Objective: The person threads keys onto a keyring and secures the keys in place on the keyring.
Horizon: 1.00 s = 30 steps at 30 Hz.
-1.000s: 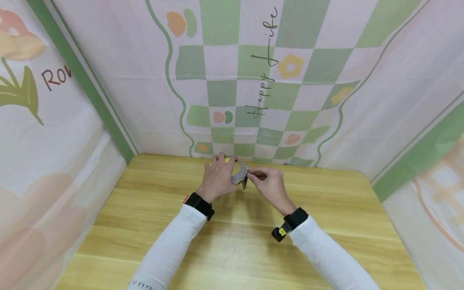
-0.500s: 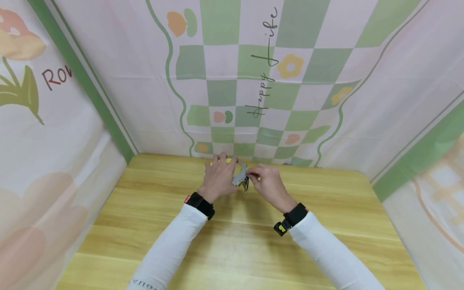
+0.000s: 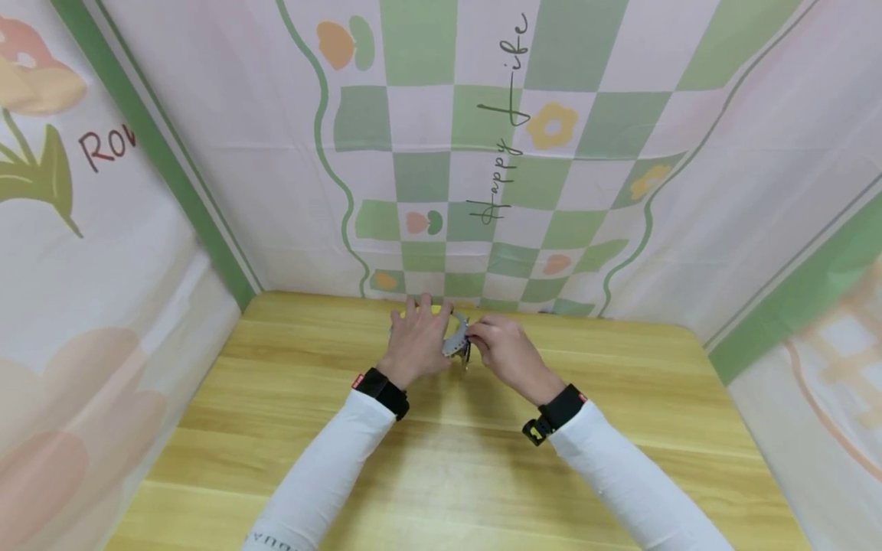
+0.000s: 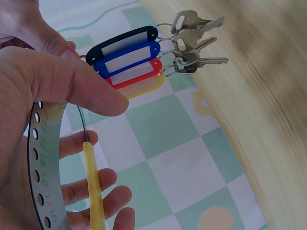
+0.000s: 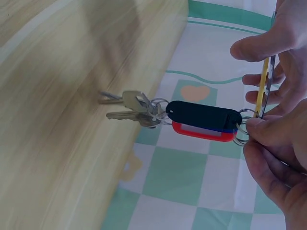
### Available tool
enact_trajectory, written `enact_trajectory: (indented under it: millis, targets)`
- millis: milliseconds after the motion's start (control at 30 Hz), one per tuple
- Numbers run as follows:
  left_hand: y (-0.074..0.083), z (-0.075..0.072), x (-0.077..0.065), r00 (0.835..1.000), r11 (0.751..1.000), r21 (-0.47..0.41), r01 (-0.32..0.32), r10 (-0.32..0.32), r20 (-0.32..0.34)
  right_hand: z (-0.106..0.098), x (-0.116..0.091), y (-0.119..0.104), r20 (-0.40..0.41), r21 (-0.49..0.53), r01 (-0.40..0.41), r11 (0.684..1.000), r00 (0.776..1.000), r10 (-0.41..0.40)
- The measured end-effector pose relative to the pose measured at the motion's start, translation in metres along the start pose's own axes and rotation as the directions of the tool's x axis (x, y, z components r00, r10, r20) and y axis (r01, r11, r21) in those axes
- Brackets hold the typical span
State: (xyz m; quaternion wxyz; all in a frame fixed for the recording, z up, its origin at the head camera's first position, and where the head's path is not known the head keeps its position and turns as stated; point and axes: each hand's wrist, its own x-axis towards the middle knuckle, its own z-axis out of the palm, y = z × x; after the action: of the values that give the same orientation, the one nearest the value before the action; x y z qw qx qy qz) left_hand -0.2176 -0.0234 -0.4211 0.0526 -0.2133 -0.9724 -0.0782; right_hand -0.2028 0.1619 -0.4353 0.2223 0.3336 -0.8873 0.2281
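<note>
A flat grey metal key ring (image 4: 50, 158) with numbered holes and a yellow grip (image 4: 93, 191) stands raised over the table. My left hand (image 3: 416, 340) holds it, thumb on the near side and fingers behind. From its edge hang key tags: black (image 5: 201, 113), blue (image 4: 127, 60), red (image 5: 206, 135) and yellow (image 4: 149, 87). Several metal keys (image 4: 192, 60) dangle off the tags' far ends. My right hand (image 3: 510, 352) pinches a tag's small ring at the holder's rim; its fingertips cover the exact spot.
The wooden table (image 3: 441, 474) spreads toward me under both forearms. Right behind the hands rises a green-and-white checked cloth (image 3: 475, 252). More printed cloth (image 3: 124, 344) closes off the left side.
My right hand has shifted a little left, and its wrist has turned slightly. The key ring and hanging keys have moved slightly down in the head view, still held by my left hand.
</note>
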Motion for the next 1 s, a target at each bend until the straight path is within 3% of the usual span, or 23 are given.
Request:
enact_trajectory:
  millis: [333,633,800,1000]
  targets:
    - [-0.0012,-0.0003,-0.0005,1.000,0.998,-0.068,0.010,-0.011,-0.012,0.0032,-0.0050,0.0037,-0.064,0.079,-0.161,0.984,0.984,0.166]
    - [-0.0023,0.0003,0.0000,1.000,0.993,-0.110,0.028,-0.029,-0.002,0.0065,-0.0095,0.0082,-0.091,0.210,-0.232,0.950,0.962,0.256]
    - [-0.0012,0.0009,-0.0001,1.000,0.996,-0.088,0.023,-0.023,-0.002,0.0036,-0.0081,0.0071,-0.071,0.182,-0.237,0.954,0.965,0.253]
    - [0.0008,0.0007,-0.0007,1.000,0.999,-0.050,0.007,-0.007,-0.018,-0.0021,-0.0025,0.0036,-0.028,0.032,-0.118,0.992,0.993,0.119]
